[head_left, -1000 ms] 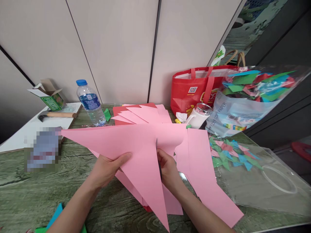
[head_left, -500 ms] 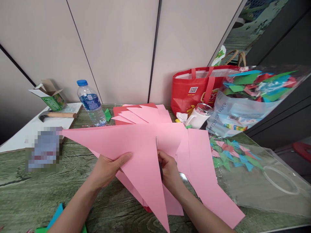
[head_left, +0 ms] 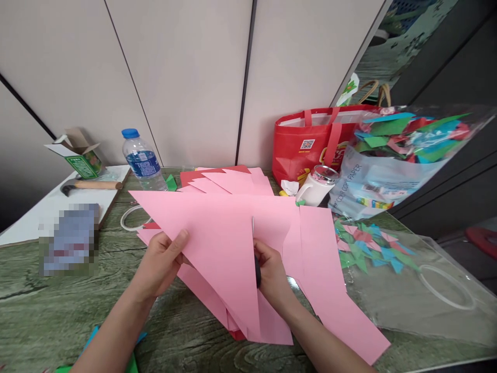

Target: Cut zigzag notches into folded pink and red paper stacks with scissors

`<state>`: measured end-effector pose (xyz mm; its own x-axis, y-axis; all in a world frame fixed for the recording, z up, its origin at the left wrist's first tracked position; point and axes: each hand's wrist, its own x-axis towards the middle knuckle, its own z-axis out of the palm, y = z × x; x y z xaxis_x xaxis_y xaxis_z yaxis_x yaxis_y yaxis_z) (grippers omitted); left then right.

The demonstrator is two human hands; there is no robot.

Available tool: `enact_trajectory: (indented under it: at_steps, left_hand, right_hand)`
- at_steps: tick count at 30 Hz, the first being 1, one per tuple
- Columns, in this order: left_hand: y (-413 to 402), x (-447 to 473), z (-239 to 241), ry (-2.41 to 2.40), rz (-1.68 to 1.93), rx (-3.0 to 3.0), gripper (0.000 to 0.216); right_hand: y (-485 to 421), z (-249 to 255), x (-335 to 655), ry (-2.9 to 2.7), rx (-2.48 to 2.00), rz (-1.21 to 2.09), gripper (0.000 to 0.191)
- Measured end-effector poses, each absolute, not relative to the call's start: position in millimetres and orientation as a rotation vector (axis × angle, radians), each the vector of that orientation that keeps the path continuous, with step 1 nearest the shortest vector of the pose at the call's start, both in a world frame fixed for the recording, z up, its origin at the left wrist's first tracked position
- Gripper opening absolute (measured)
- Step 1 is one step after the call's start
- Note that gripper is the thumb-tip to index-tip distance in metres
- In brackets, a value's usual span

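A large pink paper sheet [head_left: 217,233] is held up over the green wood-grain table [head_left: 46,311]. My left hand [head_left: 161,261] grips its lower left edge, thumb on top. My right hand [head_left: 269,272] is closed on scissors [head_left: 254,254], whose dark handle and thin blade show at the sheet's right edge. More pink sheets [head_left: 330,290] lie beneath and to the right, and others are fanned over red paper [head_left: 229,181] farther back.
A water bottle [head_left: 143,158], open green carton [head_left: 79,155] and hammer [head_left: 91,184] sit back left on a white board. A tape ring [head_left: 130,217] lies near the sheet. A red bag [head_left: 310,142], white jar [head_left: 316,186] and plastic bags of folded coloured paper [head_left: 392,150] stand at right.
The held pink sheet has swung to the right and its long left point has pulled in, uncovering the tape ring. My left hand shifted left and up along the edge.
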<state>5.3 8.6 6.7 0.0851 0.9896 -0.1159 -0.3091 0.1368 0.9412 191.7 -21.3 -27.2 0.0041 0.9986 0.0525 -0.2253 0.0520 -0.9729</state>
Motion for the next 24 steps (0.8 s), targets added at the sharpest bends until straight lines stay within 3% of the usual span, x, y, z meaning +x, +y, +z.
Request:
enact_trajectory:
  at_steps: [5,12,24]
  left_hand:
    - [6.7,6.9,6.7,1.024,1.145,0.976,0.025]
    - [5.4,8.5,4.5,1.104,1.14,1.015,0.021]
    - [3.7,10.5,9.2,1.117,1.069,1.06,0.024]
  right_hand:
    - [-21.2,-23.1,190.7,-1.065,-1.014,1.283,0.014]
    - [-19.1,-22.0,193.1,-1.074,-1.016,1.275,0.026]
    - [-18.4,-22.2,196.9,-1.05,-0.971,1.311,0.028]
